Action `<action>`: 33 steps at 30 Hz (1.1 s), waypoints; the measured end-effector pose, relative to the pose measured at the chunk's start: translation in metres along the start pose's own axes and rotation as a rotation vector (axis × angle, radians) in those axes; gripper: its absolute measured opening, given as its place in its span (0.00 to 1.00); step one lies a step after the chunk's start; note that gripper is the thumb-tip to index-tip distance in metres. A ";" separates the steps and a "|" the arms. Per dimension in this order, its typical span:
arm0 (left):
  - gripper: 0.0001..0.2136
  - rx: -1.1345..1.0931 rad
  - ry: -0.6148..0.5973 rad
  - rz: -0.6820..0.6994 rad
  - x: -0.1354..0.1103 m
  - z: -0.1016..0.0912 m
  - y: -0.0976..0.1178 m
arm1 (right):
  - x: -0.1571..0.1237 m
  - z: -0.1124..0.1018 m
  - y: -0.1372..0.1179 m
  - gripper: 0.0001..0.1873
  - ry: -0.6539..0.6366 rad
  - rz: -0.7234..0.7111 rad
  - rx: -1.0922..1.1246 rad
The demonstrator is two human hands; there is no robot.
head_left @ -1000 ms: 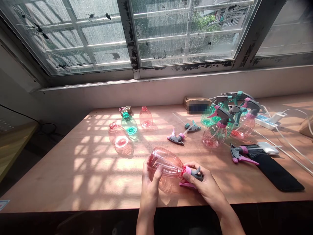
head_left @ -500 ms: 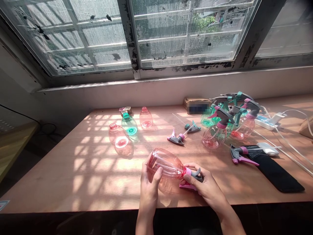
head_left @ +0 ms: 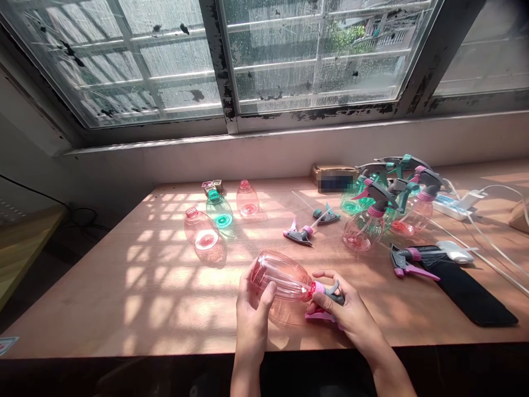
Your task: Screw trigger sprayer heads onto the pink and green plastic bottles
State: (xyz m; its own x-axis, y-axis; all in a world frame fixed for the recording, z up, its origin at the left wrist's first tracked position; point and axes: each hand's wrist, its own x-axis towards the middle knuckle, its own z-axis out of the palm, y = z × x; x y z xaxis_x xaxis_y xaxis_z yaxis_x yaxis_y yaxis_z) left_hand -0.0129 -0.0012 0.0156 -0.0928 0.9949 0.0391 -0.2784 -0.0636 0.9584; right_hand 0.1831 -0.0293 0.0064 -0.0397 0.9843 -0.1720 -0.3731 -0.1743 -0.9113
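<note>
Pink bottle (head_left: 285,273), translucent and rounded, held in left grip (head_left: 253,309); right grip (head_left: 349,310) clasps its collar (head_left: 317,289)

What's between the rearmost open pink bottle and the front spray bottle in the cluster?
Head view: a loose pink-grey spray head and a loose teal-grey spray head.

1. Left hand (head_left: 251,317): its fingers are mostly hidden behind the pink bottle (head_left: 283,275); the thumb shows in front.
2. Right hand (head_left: 349,311): it covers part of the grey-and-pink spray head (head_left: 338,298).
3. Forearms (head_left: 247,375): both are cut off by the bottom edge.
4. Cardboard box (head_left: 335,170): a pixelated patch blurs its front.
5. Spray bottles (head_left: 363,231) at right: they overlap, partly hiding those behind.
6. Sticker (head_left: 8,345): cut off at the left edge, its print too small to read.
7. Window (head_left: 276,60): the top edge crops it.
8. Brown object (head_left: 518,216): cut off at the right edge; what it is cannot be told.
</note>
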 end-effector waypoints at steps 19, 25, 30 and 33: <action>0.24 -0.104 0.141 -0.111 0.003 0.004 0.005 | -0.005 -0.009 0.006 0.38 -0.110 -0.110 -0.157; 0.27 -0.102 0.113 -0.172 0.001 0.006 0.005 | -0.011 -0.012 0.007 0.44 -0.246 -0.095 -0.176; 0.24 0.049 -0.067 -0.154 -0.003 0.005 0.007 | -0.011 -0.012 0.011 0.18 -0.032 -0.104 -0.353; 0.19 0.156 -0.222 -0.151 -0.004 0.006 0.012 | -0.010 -0.008 0.011 0.23 0.068 -0.179 -0.252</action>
State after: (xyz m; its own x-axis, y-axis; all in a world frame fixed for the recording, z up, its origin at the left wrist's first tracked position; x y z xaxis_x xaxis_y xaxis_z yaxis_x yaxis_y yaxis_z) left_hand -0.0105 -0.0059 0.0283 0.1539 0.9861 -0.0629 -0.1218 0.0821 0.9892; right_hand 0.1863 -0.0414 -0.0048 0.0708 0.9973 -0.0169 -0.1267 -0.0078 -0.9919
